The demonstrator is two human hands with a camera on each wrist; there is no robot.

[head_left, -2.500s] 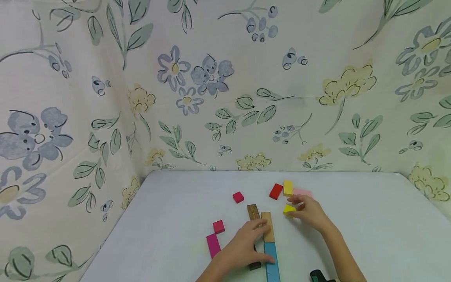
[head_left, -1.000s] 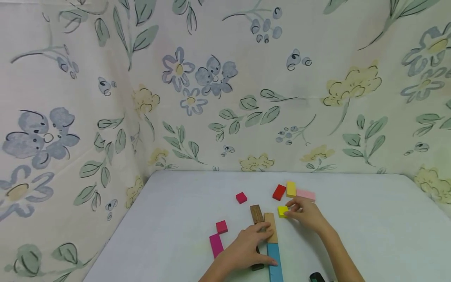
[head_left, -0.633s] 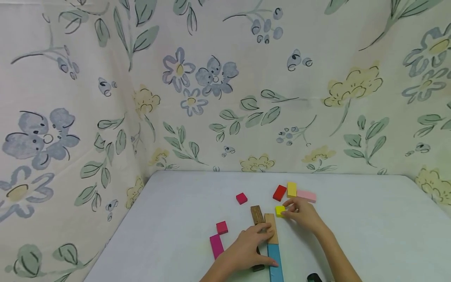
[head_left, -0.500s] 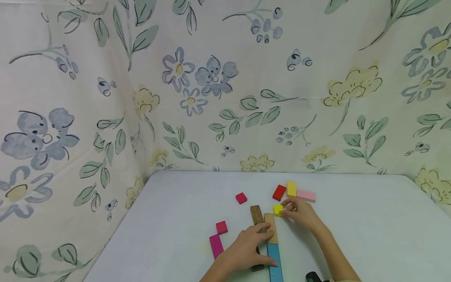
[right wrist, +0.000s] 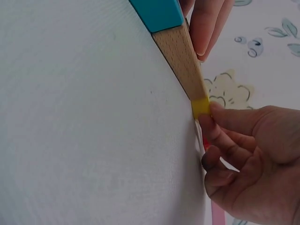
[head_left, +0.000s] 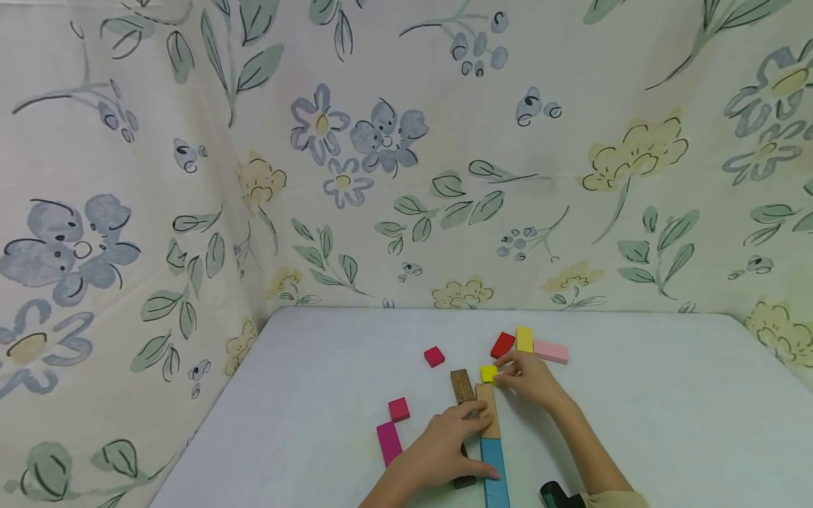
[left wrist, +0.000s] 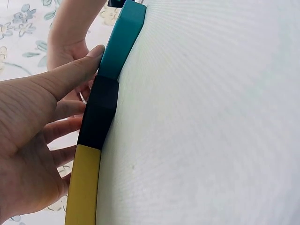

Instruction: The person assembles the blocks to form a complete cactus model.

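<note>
In the head view my right hand (head_left: 530, 377) pinches a small yellow block (head_left: 488, 373) between thumb and fingertips, at the far end of a tan wooden block (head_left: 487, 416). The right wrist view shows the yellow block (right wrist: 201, 108) lined up against the tan block's end. A blue block (head_left: 494, 469) continues that row toward me. My left hand (head_left: 441, 448) lies spread over the row, fingertips on the tan block and thumb on the blue one. A brown wooden block (head_left: 461, 385) stands just left, partly under this hand. In the left wrist view a black block (left wrist: 98, 110) adjoins a yellow one (left wrist: 84, 185).
Behind the right hand lie a red block (head_left: 502, 344), an upright-looking yellow block (head_left: 524, 339) and a pink block (head_left: 551, 351). Two red cubes, one of them a near cube (head_left: 398, 409), and a magenta block (head_left: 389, 443) sit left. A floral cloth (head_left: 406, 176) surrounds the white table (head_left: 305, 395).
My right hand has slid the small yellow block leftward, from beside the pink block to the tan block's far end. The left hand has stayed in place on the row.
</note>
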